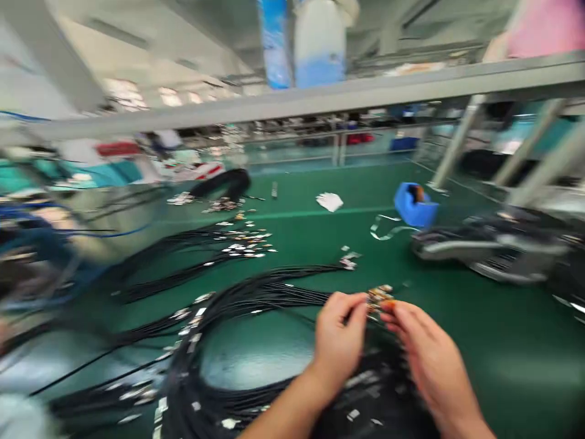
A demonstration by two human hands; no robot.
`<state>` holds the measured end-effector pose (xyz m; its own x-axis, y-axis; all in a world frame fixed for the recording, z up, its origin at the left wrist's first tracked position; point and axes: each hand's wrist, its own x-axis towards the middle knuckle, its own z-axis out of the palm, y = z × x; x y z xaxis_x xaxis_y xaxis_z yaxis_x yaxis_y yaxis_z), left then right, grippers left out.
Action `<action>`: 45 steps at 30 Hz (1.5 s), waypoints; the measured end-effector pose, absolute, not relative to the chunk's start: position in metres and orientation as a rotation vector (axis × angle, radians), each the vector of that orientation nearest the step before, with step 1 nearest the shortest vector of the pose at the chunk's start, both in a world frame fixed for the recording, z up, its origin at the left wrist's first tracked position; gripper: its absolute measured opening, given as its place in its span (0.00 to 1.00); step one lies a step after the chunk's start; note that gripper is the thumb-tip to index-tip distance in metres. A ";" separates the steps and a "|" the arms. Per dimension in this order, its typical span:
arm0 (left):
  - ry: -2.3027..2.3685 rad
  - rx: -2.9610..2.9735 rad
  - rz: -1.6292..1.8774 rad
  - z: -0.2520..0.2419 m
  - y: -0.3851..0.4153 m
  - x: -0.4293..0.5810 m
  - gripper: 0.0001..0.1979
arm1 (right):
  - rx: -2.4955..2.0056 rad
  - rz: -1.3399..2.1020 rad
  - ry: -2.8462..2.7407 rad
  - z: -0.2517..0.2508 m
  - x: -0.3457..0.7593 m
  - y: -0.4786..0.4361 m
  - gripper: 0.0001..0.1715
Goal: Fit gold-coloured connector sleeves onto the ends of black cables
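My left hand is closed around the end of a bundle of thin black cables that curves in from the left. Just beyond its thumb, a cluster of small gold and white connectors sticks out. Fingers bent, my right hand pinches at the near side of that cluster; a small orange spot shows at its fingertips, too blurred to name. Below both wrists lies a dark heap of cables with small white tags. Another cable end with pale connectors rests farther back.
The green table bears more cable bundles at left. A blue tape dispenser, a white crumpled piece and a dark grey device stand farther back. A shelf rail crosses above. A person's sleeve shows lower left.
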<state>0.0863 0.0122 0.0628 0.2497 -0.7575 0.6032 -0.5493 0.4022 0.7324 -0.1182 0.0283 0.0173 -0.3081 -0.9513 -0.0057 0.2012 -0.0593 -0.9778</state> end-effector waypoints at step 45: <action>-1.770 1.039 -0.342 0.032 0.014 0.016 0.07 | -0.851 -1.534 1.282 0.033 -0.089 0.029 0.11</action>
